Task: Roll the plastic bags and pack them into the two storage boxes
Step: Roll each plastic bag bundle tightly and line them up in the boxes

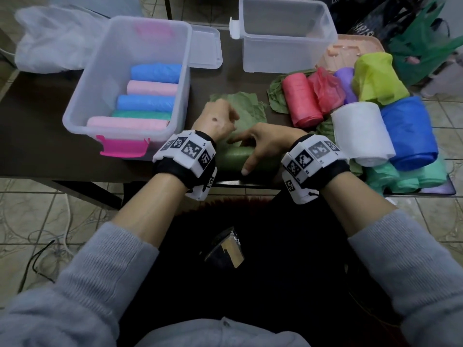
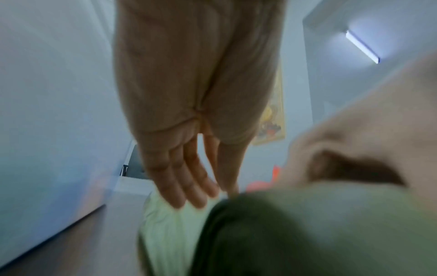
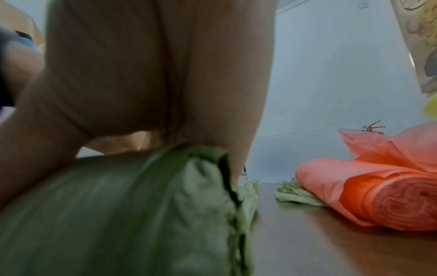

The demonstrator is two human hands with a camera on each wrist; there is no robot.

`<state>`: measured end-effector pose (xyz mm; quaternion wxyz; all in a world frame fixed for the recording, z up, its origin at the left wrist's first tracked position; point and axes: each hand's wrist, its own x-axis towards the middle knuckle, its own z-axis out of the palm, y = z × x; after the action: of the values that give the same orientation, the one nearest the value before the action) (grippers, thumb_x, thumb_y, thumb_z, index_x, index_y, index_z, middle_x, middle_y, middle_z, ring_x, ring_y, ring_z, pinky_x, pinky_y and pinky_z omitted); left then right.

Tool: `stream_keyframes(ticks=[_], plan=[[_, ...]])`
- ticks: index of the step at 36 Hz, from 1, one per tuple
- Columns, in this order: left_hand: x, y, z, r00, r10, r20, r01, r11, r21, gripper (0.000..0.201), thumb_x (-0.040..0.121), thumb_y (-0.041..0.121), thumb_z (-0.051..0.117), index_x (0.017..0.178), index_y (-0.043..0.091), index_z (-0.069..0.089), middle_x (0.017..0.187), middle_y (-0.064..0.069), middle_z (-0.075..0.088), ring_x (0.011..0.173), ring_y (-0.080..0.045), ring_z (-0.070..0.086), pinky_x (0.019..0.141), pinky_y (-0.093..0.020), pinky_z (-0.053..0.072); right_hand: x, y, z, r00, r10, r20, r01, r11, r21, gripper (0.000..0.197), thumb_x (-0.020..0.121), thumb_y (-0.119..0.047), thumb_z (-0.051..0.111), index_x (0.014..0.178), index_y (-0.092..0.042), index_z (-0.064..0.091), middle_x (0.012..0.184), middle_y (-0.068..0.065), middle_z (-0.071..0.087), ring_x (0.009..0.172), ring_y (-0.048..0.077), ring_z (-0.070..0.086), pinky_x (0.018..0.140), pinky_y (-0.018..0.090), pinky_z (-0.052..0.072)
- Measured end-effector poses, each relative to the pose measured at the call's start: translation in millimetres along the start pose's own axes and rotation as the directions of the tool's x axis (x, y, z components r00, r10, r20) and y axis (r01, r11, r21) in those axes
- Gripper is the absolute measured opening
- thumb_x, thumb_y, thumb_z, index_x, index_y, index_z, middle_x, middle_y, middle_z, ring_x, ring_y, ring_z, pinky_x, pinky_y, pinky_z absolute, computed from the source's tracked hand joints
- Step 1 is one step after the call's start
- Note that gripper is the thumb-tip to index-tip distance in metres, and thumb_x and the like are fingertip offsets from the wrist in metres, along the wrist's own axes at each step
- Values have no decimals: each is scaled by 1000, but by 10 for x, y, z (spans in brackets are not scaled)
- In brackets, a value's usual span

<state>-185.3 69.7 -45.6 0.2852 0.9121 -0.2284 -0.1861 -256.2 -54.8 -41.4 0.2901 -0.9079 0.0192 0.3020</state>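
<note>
An olive green plastic bag lies on the dark table (image 1: 37,146), its near end wound into a roll (image 1: 233,160) and its flat part (image 1: 246,106) stretching away. My right hand (image 1: 260,144) arches over the roll, thumb on the near side, fingers on the far side. My left hand (image 1: 220,120) presses straight fingers (image 2: 189,186) on the flat part just beyond the roll (image 2: 307,233). The clear box with a pink latch (image 1: 82,106) holds several rolled bags, blue, pink and green. The second clear box (image 1: 285,56) at the back stands empty.
Right of my hands lie more rolls: red (image 1: 302,103), white (image 1: 360,132), blue (image 1: 408,132), mint green (image 1: 406,176), plus loose yellow-green (image 1: 378,78) and purple (image 1: 347,81) bags. A crumpled white bag (image 1: 55,38) sits far left. A clear lid (image 1: 204,46) lies between the boxes.
</note>
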Motion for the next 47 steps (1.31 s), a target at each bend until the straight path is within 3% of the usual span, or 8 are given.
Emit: stream_keyframes(ticks=[11, 17, 20, 25, 28, 37, 43, 47], plan=[[-297, -80, -127, 983, -9, 183, -8, 996, 90, 26, 82, 22, 72, 108, 17, 72, 105, -7, 70, 97, -15, 62, 84, -23, 46, -5, -25, -78, 1000, 23, 6, -24, 999, 40, 41, 64, -30, 85, 97, -24, 62, 90, -9, 67, 80, 8, 62, 67, 17, 49], [-264, -53, -162, 967, -6, 254, -25, 992, 121, 28, 82, 22, 72, 109, 16, 71, 104, -8, 71, 92, -15, 62, 85, -25, 47, -87, -56, 81, 986, 8, -169, -51, 967, -251, 70, 72, -38, 78, 134, -18, 52, 114, 6, 56, 115, 23, 48, 90, 27, 37], [-224, -18, -138, 968, -28, 249, -14, 986, 165, 27, 84, 20, 70, 110, 16, 71, 107, -9, 69, 98, -20, 63, 89, -30, 49, -210, -128, 271, 934, -14, -356, -117, 932, -344, 71, 76, -35, 75, 134, -10, 42, 127, 12, 48, 122, 29, 43, 96, 38, 39], [-158, -6, -104, 974, -43, 221, 0, 982, 191, 25, 86, 20, 67, 111, 16, 70, 115, -10, 66, 107, -22, 59, 87, -26, 42, -333, -171, 673, 818, -118, -563, -245, 813, -528, 30, 85, -14, 57, 112, -1, 56, 107, 17, 55, 101, 34, 53, 78, 40, 44], [-120, -13, -102, 970, -60, 235, 13, 981, 194, 26, 86, 23, 67, 112, 17, 69, 116, -9, 66, 108, -22, 59, 88, -27, 43, -271, -83, 878, 719, -164, -675, -296, 806, -512, 39, 79, -6, 38, 108, 1, 64, 94, 16, 63, 86, 32, 62, 75, 36, 52], [-173, 30, -32, 992, 103, 73, -113, 981, 158, 20, 85, 9, 65, 104, 12, 69, 107, -11, 68, 103, -24, 63, 95, -35, 49, -191, -176, 693, 817, -65, -573, -290, 812, -507, 41, 85, 0, 25, 115, 0, 54, 110, 16, 57, 104, 33, 54, 88, 38, 44], [-327, 45, 73, 981, 175, 80, -190, 944, 271, 24, 82, 13, 68, 105, 8, 69, 101, -18, 68, 97, -34, 64, 84, -42, 52, -55, -138, 249, 933, 25, -358, -198, 869, -454, 33, 93, -4, 44, 126, 0, 47, 130, 18, 46, 123, 35, 43, 99, 43, 38], [-416, 36, 183, 973, 217, 83, -232, 885, 403, 39, 75, 13, 75, 108, 3, 58, 110, -16, 57, 107, -32, 52, 78, -41, 46, 39, -151, 36, 965, 85, -246, -176, 910, -376, 28, 91, -16, 50, 115, -3, 59, 119, 17, 60, 109, 31, 57, 85, 33, 44]])
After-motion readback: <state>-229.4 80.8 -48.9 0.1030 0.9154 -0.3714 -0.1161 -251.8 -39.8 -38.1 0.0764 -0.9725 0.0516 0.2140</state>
